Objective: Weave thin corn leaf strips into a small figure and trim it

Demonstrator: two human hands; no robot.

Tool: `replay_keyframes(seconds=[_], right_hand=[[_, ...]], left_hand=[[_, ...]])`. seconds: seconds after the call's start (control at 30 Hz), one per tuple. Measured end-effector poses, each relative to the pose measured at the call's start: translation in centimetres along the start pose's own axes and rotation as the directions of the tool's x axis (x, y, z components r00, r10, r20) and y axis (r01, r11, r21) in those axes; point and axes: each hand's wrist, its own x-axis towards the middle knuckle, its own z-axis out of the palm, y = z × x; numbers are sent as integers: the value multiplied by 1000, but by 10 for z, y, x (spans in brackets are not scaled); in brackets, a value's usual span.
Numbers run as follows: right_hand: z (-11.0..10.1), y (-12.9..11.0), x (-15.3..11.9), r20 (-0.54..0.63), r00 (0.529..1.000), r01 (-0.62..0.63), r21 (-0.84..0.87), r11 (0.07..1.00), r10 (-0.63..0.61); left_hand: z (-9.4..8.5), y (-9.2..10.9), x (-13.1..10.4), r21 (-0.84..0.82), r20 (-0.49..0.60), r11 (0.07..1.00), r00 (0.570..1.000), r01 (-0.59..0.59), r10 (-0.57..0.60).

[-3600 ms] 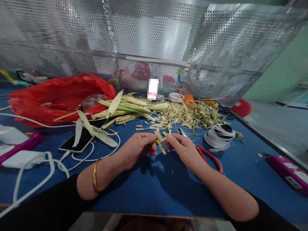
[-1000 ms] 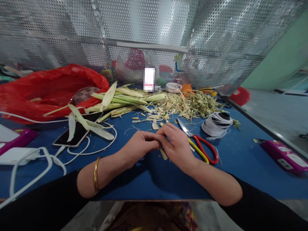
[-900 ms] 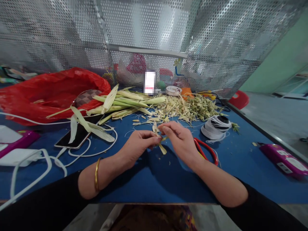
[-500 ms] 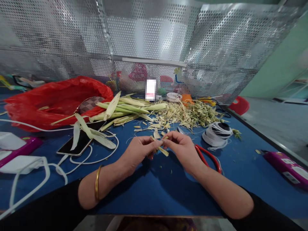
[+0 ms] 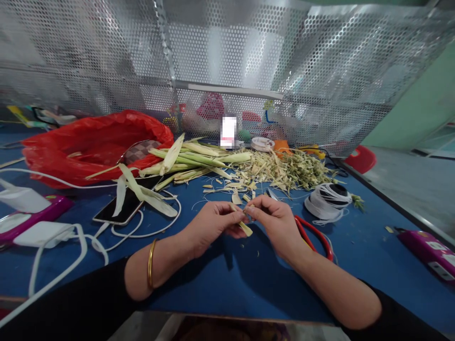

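Compared with a second ago, the right hand (image 5: 280, 227) is no longer lying over the left hand's fingertips but is sitting just beside them, leaving a pale husk strip (image 5: 245, 229) showing, and the right wrist is now hiding most of the yellow handle of the scissors (image 5: 324, 237). The strip is slanting between the two hands above the blue table (image 5: 270, 289), its flat end pointing towards the near edge. The left hand (image 5: 208, 228) is pinching it between thumb and fingers. The right thumb and fingertips are bunching close to its upper part; whether they are gripping anything is too blurred to tell.

A gold bangle (image 5: 150, 263) is circling the left wrist. Beyond the hands, small husk scraps (image 5: 236, 197) are lying loose. A spool of white string (image 5: 325, 204) is standing right of the scissors, and a heap of shredded husk (image 5: 266, 168) is spreading behind. Longer husks (image 5: 201, 159) are lying left of the heap, reaching the red plastic bag (image 5: 53, 158). Nearer, a husk ribbon (image 5: 156, 200) is draping across a phone (image 5: 112, 214).
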Motion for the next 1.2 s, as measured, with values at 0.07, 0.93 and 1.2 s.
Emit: replay_keyframes(seconds=[0.07, 0.93, 1.2], right_hand=[[1, 3, -1, -22, 1000, 3, -23, 1000, -4], [16, 9, -5, 137, 976, -163, -75, 984, 172], [14, 9, -7, 212, 972, -79, -110, 991, 101]], left_hand=[[1, 0, 0, 30, 9, 1000, 1000, -11, 10], [-2, -2, 3, -43, -259, 989, 958, -139, 123], [0, 4, 0, 72, -130, 982, 974, -177, 185]])
